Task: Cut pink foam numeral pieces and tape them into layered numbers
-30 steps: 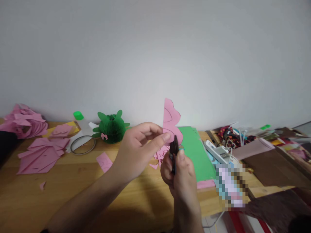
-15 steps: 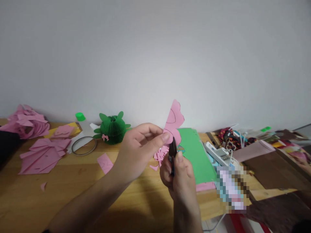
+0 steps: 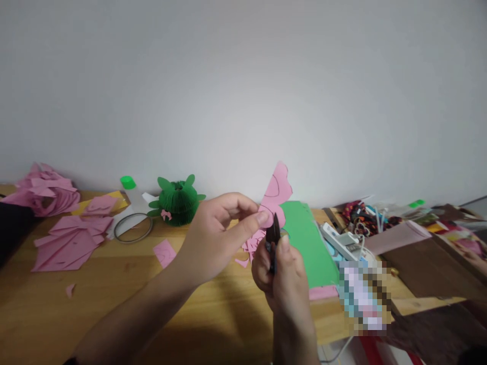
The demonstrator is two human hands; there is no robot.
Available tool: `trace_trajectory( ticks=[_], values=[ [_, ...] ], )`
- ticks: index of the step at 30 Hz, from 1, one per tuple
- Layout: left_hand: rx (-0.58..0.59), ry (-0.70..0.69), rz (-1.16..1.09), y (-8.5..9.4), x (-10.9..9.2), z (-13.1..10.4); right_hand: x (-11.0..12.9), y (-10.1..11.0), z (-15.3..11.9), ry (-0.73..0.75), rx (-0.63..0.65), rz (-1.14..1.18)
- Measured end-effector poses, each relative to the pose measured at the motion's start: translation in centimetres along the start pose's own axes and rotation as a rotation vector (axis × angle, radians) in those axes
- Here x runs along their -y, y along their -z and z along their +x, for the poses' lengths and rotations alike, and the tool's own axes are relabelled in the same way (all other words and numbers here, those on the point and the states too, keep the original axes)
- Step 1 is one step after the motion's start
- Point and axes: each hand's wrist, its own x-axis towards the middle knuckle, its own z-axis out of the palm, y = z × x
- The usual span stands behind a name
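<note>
Between thumb and fingers, my left hand pinches a pink piece of paper by its lower left edge. The paper has a wavy outline on its right side and curved pencil lines drawn on it. My right hand is closed around dark scissors, whose blades point upward at the lower lobe of the paper. Just behind the scissors lies a pile of pink paper scraps, partly hidden by my hands.
A green sheet lies right of my hands, beside a white power strip and clutter. Leftward are a green honeycomb paper figure, a tape roll, a green-capped glue bottle and folded pink paper.
The pink paper has tilted further right and its top has dropped slightly. The scissors' blades have shifted a little to the right, with both hands staying nearly in place.
</note>
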Motion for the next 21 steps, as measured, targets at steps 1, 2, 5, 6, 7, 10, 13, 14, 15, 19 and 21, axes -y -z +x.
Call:
trace_trajectory(
  ticks=[1,2,5,6,7,10,13,14,15,19,21],
  values=[
    [-0.003,0.006,-0.001,-0.02,0.01,0.00,0.02,-0.01,0.00,-0.002,0.000,-0.004],
    [-0.003,0.010,-0.003,-0.03,0.02,0.01,0.02,0.00,-0.01,-0.005,0.001,-0.006],
    [-0.002,0.010,-0.015,-0.03,0.03,0.01,-0.06,0.06,-0.04,-0.012,0.005,-0.007],
    [-0.004,0.008,-0.018,-0.03,0.03,0.02,-0.10,0.09,-0.07,-0.012,0.004,-0.007],
    [-0.006,0.007,-0.019,-0.02,0.03,0.02,-0.15,0.12,-0.09,-0.011,0.003,-0.008],
    [-0.016,0.010,-0.013,0.01,0.05,0.04,-0.30,0.19,-0.15,-0.005,-0.002,-0.015],
    [-0.016,0.011,-0.040,0.03,0.05,0.07,-0.42,0.24,-0.20,-0.005,0.002,-0.025],
    [-0.013,0.012,-0.050,0.02,0.04,0.08,-0.44,0.26,-0.22,-0.005,0.005,-0.026],
    [-0.013,0.012,-0.056,0.00,0.01,0.09,-0.46,0.28,-0.24,-0.003,0.009,-0.027],
    [-0.020,0.006,-0.062,-0.12,-0.09,0.12,-0.47,0.39,-0.31,0.013,0.008,-0.037],
    [-0.030,-0.004,-0.058,-0.15,-0.07,0.13,-0.47,0.46,-0.35,0.009,0.005,-0.046]
  ],
)
